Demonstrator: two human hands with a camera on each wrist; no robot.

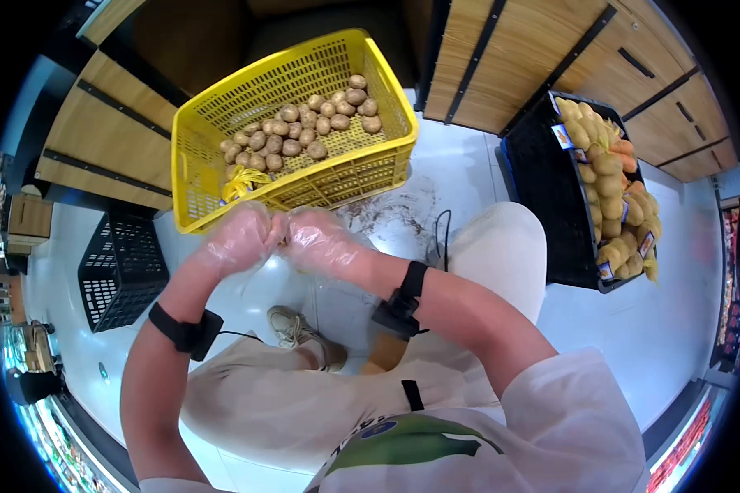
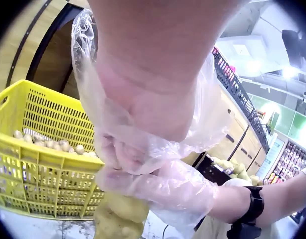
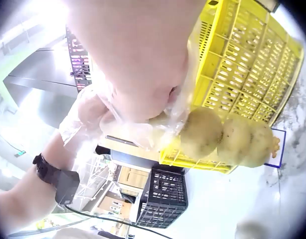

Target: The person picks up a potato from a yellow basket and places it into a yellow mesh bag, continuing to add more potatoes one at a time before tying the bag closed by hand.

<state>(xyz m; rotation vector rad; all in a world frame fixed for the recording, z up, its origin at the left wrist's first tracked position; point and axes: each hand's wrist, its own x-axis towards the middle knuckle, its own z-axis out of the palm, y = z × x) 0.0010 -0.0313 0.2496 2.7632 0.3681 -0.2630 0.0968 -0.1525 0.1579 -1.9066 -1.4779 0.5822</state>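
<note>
Both hands wear thin clear plastic gloves and meet fist to fist in front of a yellow crate [image 1: 386,156]. My left hand [image 1: 242,238] and right hand [image 1: 316,240] both grip the top of a net bag of potatoes [image 3: 227,139], which hangs below them. The head view hides the bag under the hands. In the left wrist view the bag [image 2: 120,214] dangles beneath the left hand [image 2: 143,99] and the right hand [image 2: 163,184]. Loose small potatoes [image 1: 304,127] lie inside the yellow crate, with a bunch of yellow netting [image 1: 240,182] at its near corner.
A black crate [image 1: 543,181] of larger potatoes and some carrots stands on the floor at the right. An empty black crate [image 1: 119,263] sits at the left. Wooden cabinet fronts [image 1: 518,57] rise behind. My shoe [image 1: 292,329] and bent knees are below the hands.
</note>
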